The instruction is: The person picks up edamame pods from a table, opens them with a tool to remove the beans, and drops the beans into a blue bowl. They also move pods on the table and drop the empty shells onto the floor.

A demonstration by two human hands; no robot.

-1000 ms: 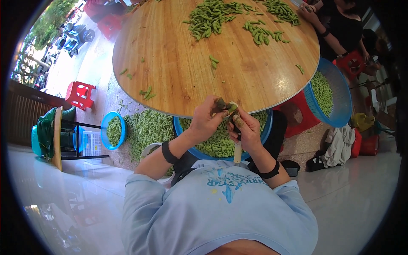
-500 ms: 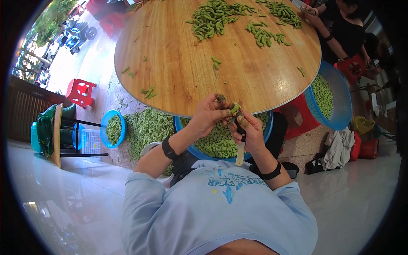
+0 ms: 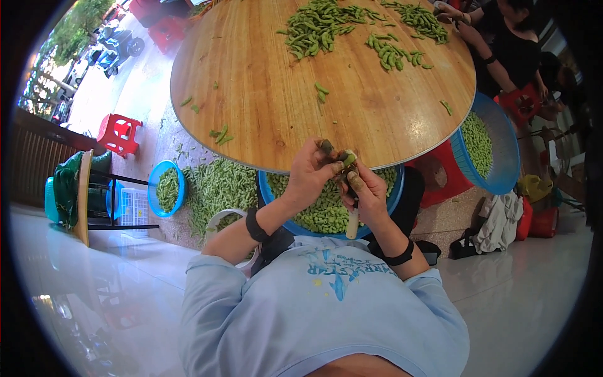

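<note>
Above the near edge of the round wooden table point(image 3: 264, 94), my two hands meet. My left hand point(image 3: 306, 178) pinches a green bean pod point(image 3: 350, 156) between thumb and fingers. Closed at its right is my right hand point(image 3: 369, 193), thumb close to the pod. It grips a small tool with a pale, flat end point(image 3: 353, 224) pointing down toward me; its working end is hidden by the fingers. Below both hands stands a blue basin point(image 3: 399, 188) with many shelled green beans point(image 3: 320, 217), partly covered by my arms.
Heaps of pods point(image 3: 314, 31) lie on the far side of the table. A person point(image 3: 512, 53) sits at far right, near another blue basin point(image 3: 506, 154) of beans. Left on the floor are a pod pile point(image 3: 217, 185), a small blue basin point(image 3: 183, 188), a white bucket point(image 3: 220, 221) and a red stool point(image 3: 119, 135).
My right hand has turned slightly, so the tool's dark part is now mostly covered. The pod remains between my hands. More of the white bucket shows beside my left forearm.
</note>
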